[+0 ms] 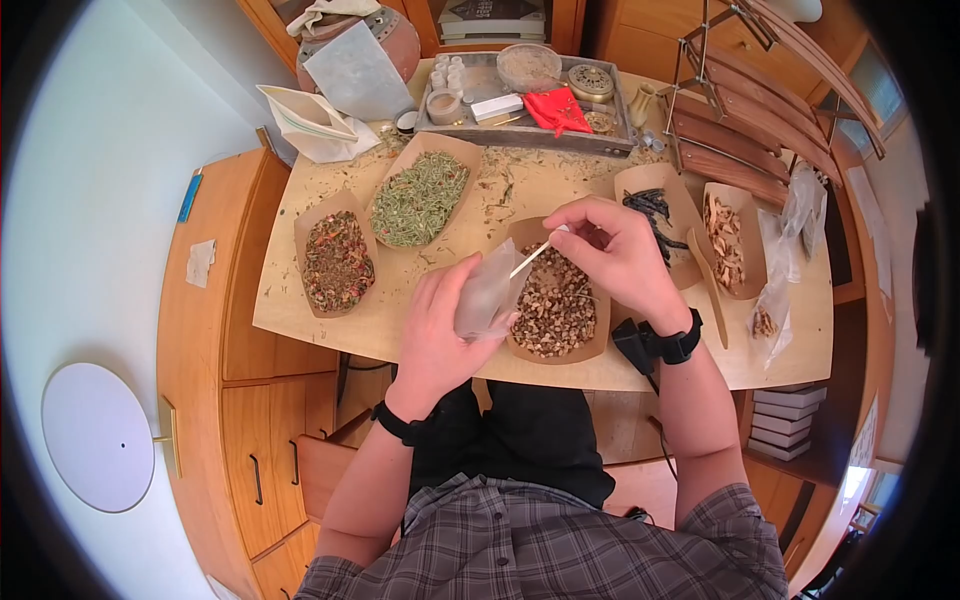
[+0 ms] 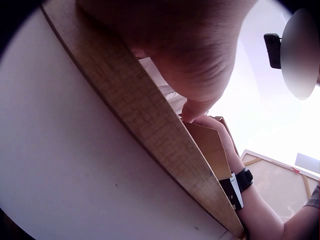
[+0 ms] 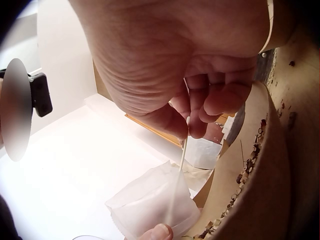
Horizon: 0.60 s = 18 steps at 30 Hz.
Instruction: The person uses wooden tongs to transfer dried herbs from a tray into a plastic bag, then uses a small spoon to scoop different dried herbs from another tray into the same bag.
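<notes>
My left hand [image 1: 432, 330] grips a small translucent white pouch [image 1: 486, 296] over the left edge of a paper tray [image 1: 600, 335]. That tray holds chopped brown dried pieces [image 1: 556, 312]. Between thumb and fingertips my right hand [image 1: 622, 258] pinches a thin, straight white strand [image 1: 530, 262], which slants down to the pouch. In the right wrist view the strand [image 3: 183, 155] shows faintly through the pouch [image 3: 150, 200], with the left thumb [image 3: 159, 233] at its lower edge. The left wrist view mostly shows my palm and the table edge [image 2: 145, 117].
Trays of green herb [image 1: 420, 200] and mixed dried petals [image 1: 340, 262] lie left. Trays of dark strips [image 1: 650, 205] and pale slices [image 1: 727, 240] lie right, beside a wooden strip [image 1: 708, 290] and a plastic bag [image 1: 775, 300]. A grey box tray [image 1: 540, 142] stands behind.
</notes>
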### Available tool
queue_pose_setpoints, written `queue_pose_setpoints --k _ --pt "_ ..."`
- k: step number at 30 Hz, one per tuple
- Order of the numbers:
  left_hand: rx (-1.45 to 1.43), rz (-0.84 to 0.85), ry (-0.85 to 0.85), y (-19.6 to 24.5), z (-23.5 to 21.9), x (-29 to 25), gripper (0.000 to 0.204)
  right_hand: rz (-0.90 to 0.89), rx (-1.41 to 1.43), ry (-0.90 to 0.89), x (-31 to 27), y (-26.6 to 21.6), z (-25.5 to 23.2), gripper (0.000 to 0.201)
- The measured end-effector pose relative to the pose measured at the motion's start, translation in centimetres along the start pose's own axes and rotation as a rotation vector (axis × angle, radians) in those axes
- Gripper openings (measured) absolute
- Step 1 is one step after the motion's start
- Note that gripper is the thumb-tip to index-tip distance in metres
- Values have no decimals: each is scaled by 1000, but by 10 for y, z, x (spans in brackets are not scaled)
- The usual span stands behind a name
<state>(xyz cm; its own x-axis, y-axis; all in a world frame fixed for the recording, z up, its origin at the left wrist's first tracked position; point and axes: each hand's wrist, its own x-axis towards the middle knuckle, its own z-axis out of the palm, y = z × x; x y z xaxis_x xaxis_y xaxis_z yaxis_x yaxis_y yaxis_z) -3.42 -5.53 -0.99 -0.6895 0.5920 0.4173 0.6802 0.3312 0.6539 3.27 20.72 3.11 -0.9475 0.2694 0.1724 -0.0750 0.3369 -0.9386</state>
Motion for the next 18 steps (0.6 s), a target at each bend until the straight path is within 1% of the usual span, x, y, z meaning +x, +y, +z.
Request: queue_pose_setpoints --k 18 --pt "6 -3 -1 1 -1 1 78 5 -11 -27 -3 -5 4 18"
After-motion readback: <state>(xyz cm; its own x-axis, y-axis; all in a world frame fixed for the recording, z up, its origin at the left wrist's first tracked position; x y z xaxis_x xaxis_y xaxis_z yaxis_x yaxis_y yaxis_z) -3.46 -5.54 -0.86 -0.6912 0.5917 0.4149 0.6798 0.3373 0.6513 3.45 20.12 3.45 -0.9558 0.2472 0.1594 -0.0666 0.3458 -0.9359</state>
